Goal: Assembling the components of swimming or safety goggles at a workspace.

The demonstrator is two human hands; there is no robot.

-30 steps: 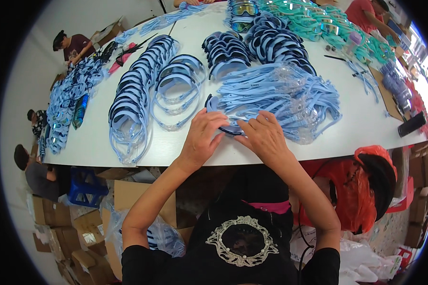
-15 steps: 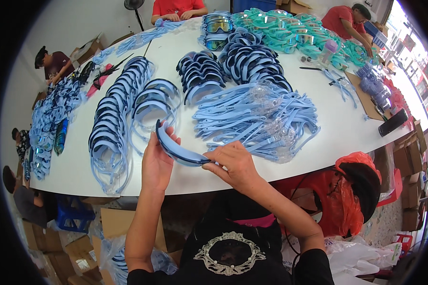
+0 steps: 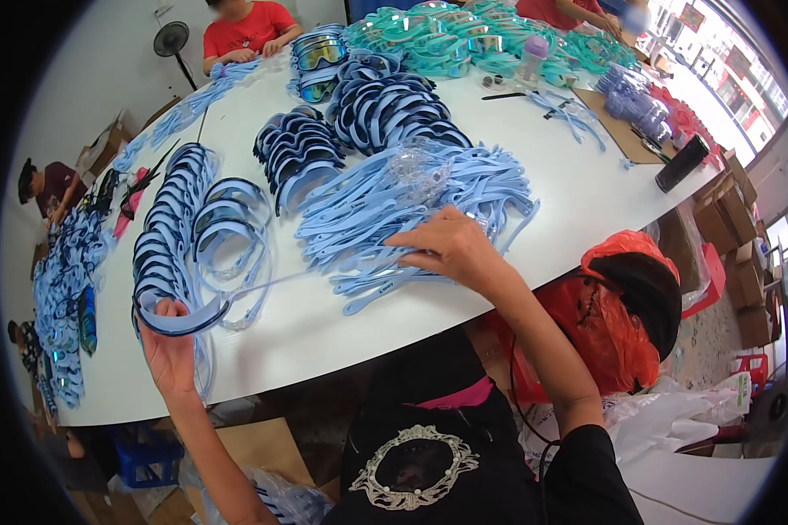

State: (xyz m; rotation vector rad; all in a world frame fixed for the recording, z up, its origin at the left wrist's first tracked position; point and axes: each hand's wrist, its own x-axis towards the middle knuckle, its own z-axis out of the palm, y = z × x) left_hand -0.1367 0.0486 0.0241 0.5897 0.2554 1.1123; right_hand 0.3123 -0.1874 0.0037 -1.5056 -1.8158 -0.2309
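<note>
Low on the left, my left hand [image 3: 170,354] grips a light blue goggle frame [image 3: 182,322] with a dark edge, beside the front of a long row of similar goggles [image 3: 168,214]. My right hand [image 3: 453,249] is closed in a pinch over a heap of light blue straps [image 3: 368,206] with clear plastic parts. From its fingertips a pale, blurred strap [image 3: 311,273] stretches left toward the held frame. Whether the strap joins the frame I cannot tell. A short row of goggles with looped straps [image 3: 228,223] lies between my hands.
Dark-edged goggle frames [image 3: 398,109] stand stacked behind the straps, with green goggles [image 3: 446,39] farther back. A black cylinder [image 3: 683,164] stands near the white table's [image 3: 324,367] right edge. A person in red [image 3: 249,31] works across the table. Red plastic bags [image 3: 626,319] sit below right.
My left hand has carried the goggle frame left and down. My right hand has let go of the frame and moved over the straps, where a pale strap now trails from it. The view has shifted.
</note>
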